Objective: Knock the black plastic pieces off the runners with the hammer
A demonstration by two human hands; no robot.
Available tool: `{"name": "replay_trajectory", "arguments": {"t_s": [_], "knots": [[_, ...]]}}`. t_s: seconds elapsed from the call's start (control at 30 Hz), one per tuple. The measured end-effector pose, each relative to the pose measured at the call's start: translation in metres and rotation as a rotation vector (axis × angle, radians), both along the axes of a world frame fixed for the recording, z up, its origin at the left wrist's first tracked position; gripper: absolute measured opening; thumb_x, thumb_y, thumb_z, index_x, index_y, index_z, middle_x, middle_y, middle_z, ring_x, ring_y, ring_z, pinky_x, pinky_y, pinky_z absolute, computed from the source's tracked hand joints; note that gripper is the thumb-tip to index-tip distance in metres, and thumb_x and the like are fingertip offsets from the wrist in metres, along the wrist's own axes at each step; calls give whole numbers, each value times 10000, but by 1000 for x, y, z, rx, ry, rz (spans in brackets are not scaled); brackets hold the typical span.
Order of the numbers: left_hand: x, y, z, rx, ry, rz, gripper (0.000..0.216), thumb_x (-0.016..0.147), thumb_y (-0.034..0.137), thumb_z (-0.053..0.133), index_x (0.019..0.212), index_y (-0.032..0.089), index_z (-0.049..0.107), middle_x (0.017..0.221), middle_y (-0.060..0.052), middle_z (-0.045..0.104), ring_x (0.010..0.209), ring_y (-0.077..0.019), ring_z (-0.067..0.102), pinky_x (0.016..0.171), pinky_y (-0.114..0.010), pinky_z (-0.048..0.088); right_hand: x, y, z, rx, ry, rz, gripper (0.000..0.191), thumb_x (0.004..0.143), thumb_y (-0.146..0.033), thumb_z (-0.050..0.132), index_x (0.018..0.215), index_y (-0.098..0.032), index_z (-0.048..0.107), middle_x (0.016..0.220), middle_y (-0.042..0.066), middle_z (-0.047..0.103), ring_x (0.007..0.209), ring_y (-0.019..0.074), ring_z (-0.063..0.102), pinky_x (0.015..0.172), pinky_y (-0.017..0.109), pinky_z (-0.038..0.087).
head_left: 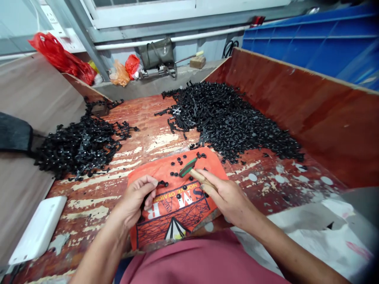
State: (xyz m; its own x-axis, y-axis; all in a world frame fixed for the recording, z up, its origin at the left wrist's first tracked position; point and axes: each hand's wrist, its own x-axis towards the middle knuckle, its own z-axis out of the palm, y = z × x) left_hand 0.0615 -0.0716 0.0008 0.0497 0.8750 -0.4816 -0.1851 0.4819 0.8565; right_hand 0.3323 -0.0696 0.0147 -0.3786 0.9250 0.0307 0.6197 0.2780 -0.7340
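Observation:
Between the thumb and fingers of my left hand [138, 199] is a small black knobbed part [162, 183], one end sticking out to the right over an orange printed cloth [148, 171]. My right hand [226, 195] is closed round the light wooden handle of a tool with a flat green head [188, 167]; its exact kind is unclear. The tool's head hangs over the cloth, a little apart from the part in my left hand. Several loose black round pieces [179, 196] lie scattered on the cloth around and beneath the tool.
A large heap of small black parts [213, 114] lies at the back right, a smaller heap [83, 146] at the left. Wooden boards [296, 106] wall the worn red table. A white rectangular device [38, 230] rests at the left; a blue crate [314, 47] stands beyond the right board.

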Motion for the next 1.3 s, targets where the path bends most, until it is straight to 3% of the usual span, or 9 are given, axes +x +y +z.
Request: {"name": "replay_trajectory", "arguments": {"t_s": [0.2, 0.5, 0.57, 0.67, 0.8, 0.93, 1.07, 1.2, 1.3], "knots": [[-8, -10, 6, -98, -217, 5, 248, 769, 283, 754, 757, 169, 534, 502, 85, 483, 362, -3, 209, 342, -121, 224, -5, -2, -4, -20, 29, 0, 432, 1026, -265, 414, 1433, -391, 479, 1326, -28, 648, 1069, 184, 689, 931, 346, 545], [15, -12, 10, -21, -37, 12, 285, 743, 372, 759, 770, 164, 566, 505, 69, 528, 337, -21, 312, 329, -134, 271, -11, -3, 0, -24, -21, 18, 414, 1017, -261, 414, 1400, -374, 520, 1177, -15, 715, 953, 170, 687, 838, 301, 525], [18, -13, 11, -51, -112, -5, 270, 758, 362, 749, 779, 172, 558, 499, 78, 504, 341, -16, 269, 337, -134, 264, -20, -1, 2, -61, 51, -3, 362, 992, -257, 454, 1322, -310, 594, 1003, -4, 722, 838, 157, 652, 749, 264, 499], [20, -17, 16, -93, -234, -15, 245, 785, 332, 732, 779, 185, 536, 492, 91, 458, 350, -10, 205, 346, -132, 241, -39, 4, 5, -204, 198, -15, 228, 928, -276, 542, 1103, -219, 676, 730, -35, 595, 633, 123, 510, 579, 225, 412], [22, -24, 23, -94, -267, -16, 240, 782, 331, 736, 787, 183, 546, 515, 85, 465, 346, -6, 202, 342, -135, 235, -63, 8, 4, -415, 447, 49, 149, 829, -277, 633, 947, -191, 664, 668, -63, 478, 592, 100, 412, 528, 210, 350], [24, -31, 23, -86, -247, -4, 257, 762, 358, 747, 791, 187, 557, 460, 108, 406, 333, -7, 160, 335, -137, 212, -74, 8, 0, -388, 406, 80, 61, 800, -236, 620, 825, -192, 654, 644, -69, 463, 577, 92, 396, 518, 211, 322], [18, -39, 18, -13, -52, 74, 293, 711, 407, 764, 787, 202, 569, 428, 116, 366, 330, -26, 162, 331, -155, 192, -74, 4, -1, -343, 273, 112, 106, 799, -228, 615, 700, -192, 596, 594, -75, 428, 543, 88, 373, 481, 218, 258], [-9, -48, 19, 277, 408, 207, 232, 673, 323, 800, 749, 185, 629, 605, 30, 573, 536, -81, 485, 496, -160, 385, -65, 8, 3, -330, 139, 139, 166, 838, -241, 601, 682, -190, 575, 594, -68, 433, 539, 94, 393, 487, 225, 255], [-33, -54, 21, 246, 396, 279, 221, 729, 354, 768, 771, 192, 624, 623, 31, 589, 502, -66, 451, 445, -146, 330, -61, 20, 6, -213, 57, 144, 109, 805, -174, 636, 698, -188, 621, 693, -44, 514, 616, 101, 471, 558, 225, 312]]}}
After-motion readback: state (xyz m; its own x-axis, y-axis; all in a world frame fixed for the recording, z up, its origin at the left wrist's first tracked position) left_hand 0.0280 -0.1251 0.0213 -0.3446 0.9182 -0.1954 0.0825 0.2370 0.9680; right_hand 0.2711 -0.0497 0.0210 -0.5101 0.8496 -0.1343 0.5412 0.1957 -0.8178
